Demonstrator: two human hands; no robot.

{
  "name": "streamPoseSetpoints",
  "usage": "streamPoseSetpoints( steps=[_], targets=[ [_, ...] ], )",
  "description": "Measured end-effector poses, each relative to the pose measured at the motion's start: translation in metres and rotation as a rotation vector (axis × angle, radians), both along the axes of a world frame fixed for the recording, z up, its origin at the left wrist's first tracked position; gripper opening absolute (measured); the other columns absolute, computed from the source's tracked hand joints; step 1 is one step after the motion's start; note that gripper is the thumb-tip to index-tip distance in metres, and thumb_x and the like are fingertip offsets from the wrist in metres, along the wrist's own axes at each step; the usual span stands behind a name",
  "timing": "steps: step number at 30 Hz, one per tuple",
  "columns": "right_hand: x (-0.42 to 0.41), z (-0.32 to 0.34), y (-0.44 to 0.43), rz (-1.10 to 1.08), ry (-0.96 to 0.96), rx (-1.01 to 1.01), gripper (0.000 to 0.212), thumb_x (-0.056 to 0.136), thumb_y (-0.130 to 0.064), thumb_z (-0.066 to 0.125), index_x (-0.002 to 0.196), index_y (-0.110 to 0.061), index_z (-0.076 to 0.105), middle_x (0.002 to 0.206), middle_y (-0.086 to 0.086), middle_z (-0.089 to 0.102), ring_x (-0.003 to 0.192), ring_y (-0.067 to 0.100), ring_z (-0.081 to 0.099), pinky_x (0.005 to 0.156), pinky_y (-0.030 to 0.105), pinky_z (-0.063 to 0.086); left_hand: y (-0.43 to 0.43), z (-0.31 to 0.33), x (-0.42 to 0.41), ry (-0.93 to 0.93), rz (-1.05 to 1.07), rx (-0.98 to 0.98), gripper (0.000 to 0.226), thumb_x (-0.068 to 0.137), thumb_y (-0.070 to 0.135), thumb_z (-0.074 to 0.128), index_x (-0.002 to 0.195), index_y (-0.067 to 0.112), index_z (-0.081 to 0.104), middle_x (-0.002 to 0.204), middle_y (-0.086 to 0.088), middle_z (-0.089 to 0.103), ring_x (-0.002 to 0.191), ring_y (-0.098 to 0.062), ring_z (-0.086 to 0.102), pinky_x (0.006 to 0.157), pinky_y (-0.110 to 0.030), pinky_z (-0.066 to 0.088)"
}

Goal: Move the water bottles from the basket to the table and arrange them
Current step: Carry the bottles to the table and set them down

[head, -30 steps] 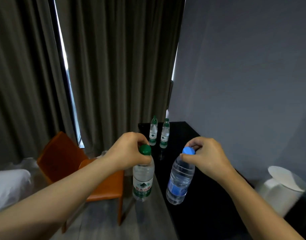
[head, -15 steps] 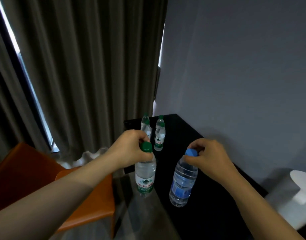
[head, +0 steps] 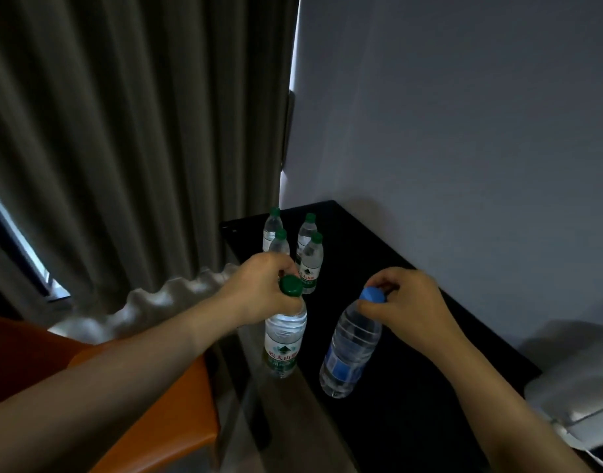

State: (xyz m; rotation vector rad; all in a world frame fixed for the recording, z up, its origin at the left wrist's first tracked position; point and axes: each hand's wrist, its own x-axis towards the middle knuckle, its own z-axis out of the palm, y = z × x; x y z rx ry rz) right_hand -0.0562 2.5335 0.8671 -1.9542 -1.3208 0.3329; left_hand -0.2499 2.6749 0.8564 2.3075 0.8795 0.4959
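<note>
Holding two bottles by their necks, both hands are working over the near-left part of the black bench (head: pixel 412 302). I am seeing the left hand (head: pixel 259 290) with its fingers (head: pixel 286 303) wrapping tight around the neck of the green-capped bottle (head: pixel 283 343), just under the cap; the bottle is hanging upright, its base showing against the floor just past the bench's left edge. The right hand (head: pixel 405 303) is pinching the blue cap of the blue-labelled bottle (head: pixel 349 353) between its fingers (head: pixel 371 303), and this bottle is tilting, its base swinging toward me and to the left over the dark top.

Four more green-capped bottles are standing upright at the far left corner of the bench in two close pairs: a rear pair (head: pixel 306 230) and a front pair (head: pixel 312 264). The left hand is partly hiding the front-left one. Whether neighbouring bottles are touching, I cannot tell.

The bench is running along the grey wall (head: pixel 464 131) on its right edge, and its far end is meeting the curtain (head: pixel 122 131). The middle and right of the top, between the standing group and the held bottles, are showing dark, open surface. An orange chair (head: pixel 156 421) is sitting just beside the left edge, below the left forearm. A white object (head: pixel 576 397) is sitting past the bench's near right end, against the wall. The basket is not appearing in this view.
</note>
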Motion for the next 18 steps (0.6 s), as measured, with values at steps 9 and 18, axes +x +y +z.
streamPoseSetpoints(
  steps=[9, 18],
  targets=[
    [0.057, -0.029, 0.078, 0.011, 0.038, -0.024, 0.019, 0.061, -0.023, 0.081, 0.070, -0.027, 0.066, 0.064, -0.008, 0.064, 0.055, -0.003, 0.058, 0.049, 0.014, 0.048, 0.081, -0.038, 0.066, 0.082, -0.031, 0.050, 0.024, 0.063, 0.019, 0.075, 0.084, 0.019, 0.063, 0.087, 0.005, 0.060, 0.080, -0.011, 0.058, 0.066, -0.027, 0.048],
    [0.115, -0.054, 0.136, 0.008, 0.048, -0.139, 0.019, 0.062, -0.021, 0.079, 0.073, -0.027, 0.064, 0.074, -0.009, 0.064, 0.065, 0.007, 0.062, 0.059, 0.028, 0.057, 0.146, -0.083, 0.125, 0.169, -0.050, 0.054, 0.028, 0.068, 0.025, 0.075, 0.091, 0.018, 0.062, 0.093, 0.003, 0.057, 0.084, -0.013, 0.056, 0.063, -0.022, 0.040]
  ],
)
